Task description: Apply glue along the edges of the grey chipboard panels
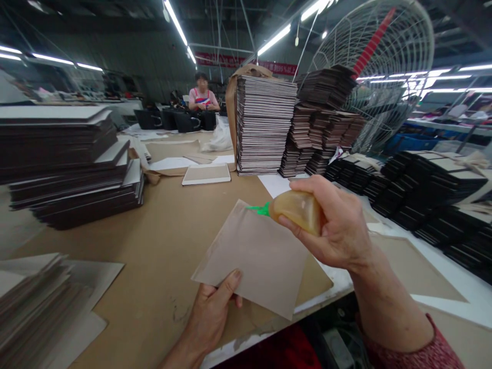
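Note:
My left hand (213, 310) pinches the near corner of a grey-brown cardboard sheet (255, 256) and holds it tilted just above the brown table (169, 241). My right hand (334, 225) is wrapped round a soft amber glue bottle (300, 210). The bottle's green nozzle (259, 209) points left and touches the sheet's far edge.
Tall stacks of dark boards (265, 123) stand at the back, more stacks (73, 164) lie to the left and to the right (438, 195). Loose grey sheets (34, 302) pile up near left. A large fan (380, 56) stands behind. A seated person (202, 95) works far off.

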The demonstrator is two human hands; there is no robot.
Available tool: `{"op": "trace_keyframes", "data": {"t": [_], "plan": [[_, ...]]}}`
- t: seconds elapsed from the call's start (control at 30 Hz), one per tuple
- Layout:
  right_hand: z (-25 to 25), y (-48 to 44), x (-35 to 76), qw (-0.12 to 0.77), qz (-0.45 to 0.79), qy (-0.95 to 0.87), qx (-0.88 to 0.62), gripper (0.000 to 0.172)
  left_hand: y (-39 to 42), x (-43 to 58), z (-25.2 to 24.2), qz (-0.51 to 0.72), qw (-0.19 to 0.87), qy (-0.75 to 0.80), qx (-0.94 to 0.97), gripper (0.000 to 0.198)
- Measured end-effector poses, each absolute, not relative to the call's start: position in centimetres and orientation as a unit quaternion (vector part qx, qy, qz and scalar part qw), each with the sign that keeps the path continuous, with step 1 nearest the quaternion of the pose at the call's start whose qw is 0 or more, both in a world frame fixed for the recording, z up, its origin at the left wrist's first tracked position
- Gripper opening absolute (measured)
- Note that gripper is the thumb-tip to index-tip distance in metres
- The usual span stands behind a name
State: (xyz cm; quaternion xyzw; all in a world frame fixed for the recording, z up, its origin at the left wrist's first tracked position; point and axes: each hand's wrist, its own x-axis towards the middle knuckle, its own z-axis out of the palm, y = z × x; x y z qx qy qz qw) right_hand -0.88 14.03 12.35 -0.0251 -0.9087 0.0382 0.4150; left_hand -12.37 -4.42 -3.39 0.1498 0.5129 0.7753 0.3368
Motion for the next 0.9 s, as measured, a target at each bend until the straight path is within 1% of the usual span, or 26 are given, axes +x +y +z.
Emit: {"op": "trace_keyframes", "data": {"t": [0.07,0.13,0.23,0.33,0.43,0.6,0.77,0.9], "plan": [[12.4,14.1,-0.9,0.414,0.038,-0.91,-0.019,0.044,-4.5,-12.4,-3.3,0.778,0.331,0.515,0.142,0.026],[12.2,14.3,-0.4,0.394,0.035,-0.918,-0.032,0.043,-4.6,-12.4,-3.2,0.786,0.322,0.511,0.132,0.028],[11.7,14.7,0.8,0.368,0.034,-0.926,-0.073,0.04,-4.7,-12.5,-3.3,0.789,0.322,0.506,0.131,0.024],[11.6,14.6,1.3,0.378,0.044,-0.921,-0.083,0.041,-4.7,-12.5,-3.4,0.786,0.332,0.502,0.143,0.022],[11.8,14.4,1.2,0.379,0.04,-0.923,-0.061,0.042,-4.6,-12.5,-3.2,0.788,0.326,0.505,0.135,0.025],[11.5,14.8,2.1,0.33,0.043,-0.939,-0.089,0.04,-4.7,-12.5,-3.2,0.795,0.311,0.509,0.11,0.028],[11.3,14.6,2.7,0.375,0.042,-0.922,-0.083,0.041,-4.7,-12.5,-3.2,0.791,0.321,0.507,0.119,0.028],[11.4,14.8,2.9,0.352,0.046,-0.93,-0.095,0.039,-4.7,-12.5,-3.1,0.799,0.311,0.504,0.105,0.034]]}}
